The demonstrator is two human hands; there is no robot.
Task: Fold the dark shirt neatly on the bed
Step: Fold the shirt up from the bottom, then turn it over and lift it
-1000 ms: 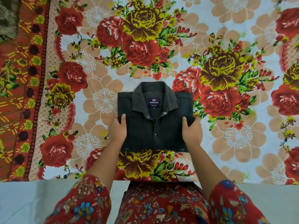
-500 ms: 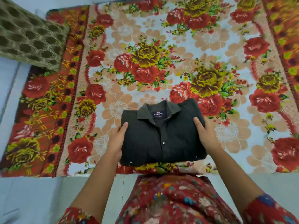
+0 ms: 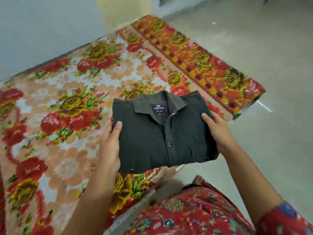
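Dark charcoal folded shirt (image 3: 152, 138) sits collar-up between both hands over the near edge of the red, yellow and peach floral bed blanket (image 3: 67, 150), which is blurred and cut off at the left; whether the two touch cannot be told. Its right corner reaches out above the pale grey floor (image 3: 254, 48). The left hand (image 3: 110, 143) and right hand (image 3: 218, 131) each grip one side, thumbs on top, fingers hidden beneath. The navy collar label (image 3: 158, 108) reads ARROW; its smaller print is illegible

Dark shirt (image 3: 152, 138), folded square, collar up, lifted
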